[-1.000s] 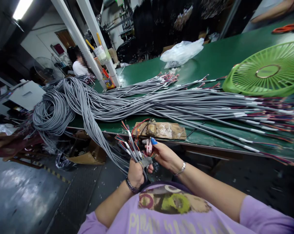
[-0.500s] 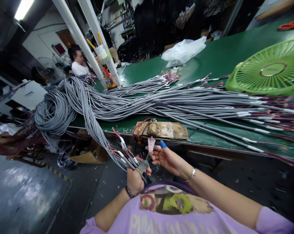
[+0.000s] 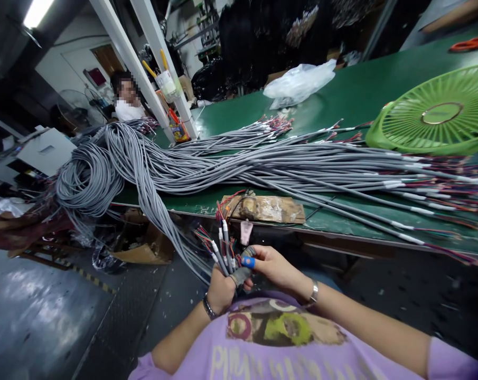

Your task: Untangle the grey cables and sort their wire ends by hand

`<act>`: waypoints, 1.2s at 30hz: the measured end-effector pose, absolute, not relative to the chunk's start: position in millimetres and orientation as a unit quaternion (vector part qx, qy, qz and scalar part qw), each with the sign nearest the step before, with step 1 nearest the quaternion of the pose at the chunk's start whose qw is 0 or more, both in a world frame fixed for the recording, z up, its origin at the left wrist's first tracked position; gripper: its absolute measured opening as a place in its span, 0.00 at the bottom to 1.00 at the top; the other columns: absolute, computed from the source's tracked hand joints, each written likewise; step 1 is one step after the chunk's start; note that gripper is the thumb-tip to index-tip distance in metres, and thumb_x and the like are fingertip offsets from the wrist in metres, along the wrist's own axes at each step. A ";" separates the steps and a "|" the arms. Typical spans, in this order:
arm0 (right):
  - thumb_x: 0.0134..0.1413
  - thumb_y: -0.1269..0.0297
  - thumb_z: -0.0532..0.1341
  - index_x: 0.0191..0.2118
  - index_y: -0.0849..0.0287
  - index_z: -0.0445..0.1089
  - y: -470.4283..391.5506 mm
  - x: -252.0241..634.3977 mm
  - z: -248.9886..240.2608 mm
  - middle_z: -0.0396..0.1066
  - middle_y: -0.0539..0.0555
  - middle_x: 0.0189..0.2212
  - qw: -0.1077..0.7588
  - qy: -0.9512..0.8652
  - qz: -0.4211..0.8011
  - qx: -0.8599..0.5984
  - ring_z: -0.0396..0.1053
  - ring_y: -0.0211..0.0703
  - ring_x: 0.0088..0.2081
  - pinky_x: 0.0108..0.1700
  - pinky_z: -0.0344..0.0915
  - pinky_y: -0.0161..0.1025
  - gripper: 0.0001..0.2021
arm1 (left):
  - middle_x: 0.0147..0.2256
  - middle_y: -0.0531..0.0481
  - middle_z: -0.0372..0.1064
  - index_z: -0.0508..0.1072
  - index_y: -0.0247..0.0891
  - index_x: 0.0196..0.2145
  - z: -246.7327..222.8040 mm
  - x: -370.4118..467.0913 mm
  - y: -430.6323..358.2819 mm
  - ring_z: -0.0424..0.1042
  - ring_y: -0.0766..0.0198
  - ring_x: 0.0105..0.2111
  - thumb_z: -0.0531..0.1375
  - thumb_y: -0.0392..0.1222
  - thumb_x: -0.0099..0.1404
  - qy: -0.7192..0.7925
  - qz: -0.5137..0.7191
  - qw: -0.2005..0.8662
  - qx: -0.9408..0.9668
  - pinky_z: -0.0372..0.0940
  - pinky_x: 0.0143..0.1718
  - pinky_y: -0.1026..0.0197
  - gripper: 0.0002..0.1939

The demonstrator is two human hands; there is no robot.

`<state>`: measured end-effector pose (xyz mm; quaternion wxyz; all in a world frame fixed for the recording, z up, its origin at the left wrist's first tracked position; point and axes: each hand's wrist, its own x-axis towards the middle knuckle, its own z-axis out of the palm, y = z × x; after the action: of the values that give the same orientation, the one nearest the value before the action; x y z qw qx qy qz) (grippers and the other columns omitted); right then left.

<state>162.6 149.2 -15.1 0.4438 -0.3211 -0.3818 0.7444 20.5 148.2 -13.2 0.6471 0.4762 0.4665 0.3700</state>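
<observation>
My left hand (image 3: pixel 221 291) is closed around a bundle of grey cables (image 3: pixel 222 259) in front of my body. The cables' ends point up, with white bands and thin coloured wires fanning out. Grey wrapping covers a finger of this hand. Close against the bundle's right side, my right hand (image 3: pixel 276 268) pinches thin coloured wires (image 3: pixel 239 259) between thumb and forefinger. Blue tape (image 3: pixel 248 262) is wound round its thumb, and the forefinger has grey wrapping. Just beyond the hands, a pinkish tapered piece (image 3: pixel 246 232) hangs below a wooden block (image 3: pixel 278 209) at the table edge.
Long grey cables (image 3: pixel 207 171) lie across the green table (image 3: pixel 365 89), coiled at the left. A green fan (image 3: pixel 440 113) stands at the right, and a plastic bag (image 3: pixel 300 84) lies at the back. White posts (image 3: pixel 159 68) rise at the left. Another person (image 3: pixel 128 108) is beyond them.
My right hand has moved down and left from the pinkish piece to the cable bundle, closing on wires. My left hand has shifted slightly right, and the cable ends now stand more upright.
</observation>
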 end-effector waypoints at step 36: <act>0.46 0.40 0.60 0.26 0.60 0.69 194.1 166.5 -24.0 0.66 0.50 0.21 0.564 -0.271 0.683 -0.376 0.59 0.36 0.24 0.28 0.59 0.35 0.23 | 0.14 0.50 0.66 0.72 0.31 0.17 -0.1 40.5 167.8 0.64 0.70 0.15 0.66 0.49 0.49 0.440 0.458 0.658 0.405 0.59 0.18 0.69 0.17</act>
<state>166.5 194.1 -24.0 0.5639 -0.3760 -0.2713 0.6834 40.5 167.8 -0.1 0.6580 0.4048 0.4396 0.4582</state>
